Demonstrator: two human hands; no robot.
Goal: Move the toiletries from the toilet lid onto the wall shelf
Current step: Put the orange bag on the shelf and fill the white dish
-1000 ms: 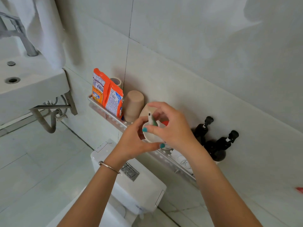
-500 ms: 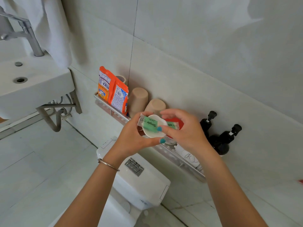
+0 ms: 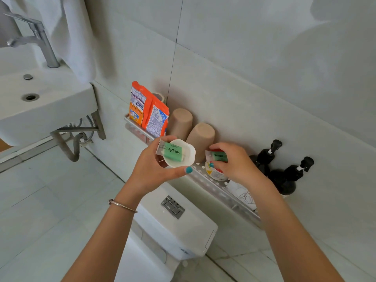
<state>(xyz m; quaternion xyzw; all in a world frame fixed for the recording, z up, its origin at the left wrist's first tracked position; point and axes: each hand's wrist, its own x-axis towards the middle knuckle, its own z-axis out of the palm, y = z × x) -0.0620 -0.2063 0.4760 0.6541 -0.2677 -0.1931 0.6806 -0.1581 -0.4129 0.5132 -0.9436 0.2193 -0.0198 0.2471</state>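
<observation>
My left hand (image 3: 151,169) grips a small white dish (image 3: 188,154) with a green "Simple series" soap packet (image 3: 172,152) lying in it, just in front of the wall shelf (image 3: 211,183). A second green soap packet (image 3: 218,156) is pinched in my right hand (image 3: 236,162), held over the shelf above a small round red-and-white container (image 3: 215,173). On the shelf stand orange packets (image 3: 147,112) and two upturned beige cups (image 3: 200,138). The toilet lid is hidden below the frame.
The white toilet tank (image 3: 177,220) with its flush button sits right under the shelf. Two black pump bottles (image 3: 284,176) stand at the shelf's right end. A white sink (image 3: 40,98) with a tap and a hanging towel (image 3: 67,31) is at left.
My hands have parted: the right hand took one green packet off the dish and moved right over the shelf. The left hand keeps the dish with the other packet.
</observation>
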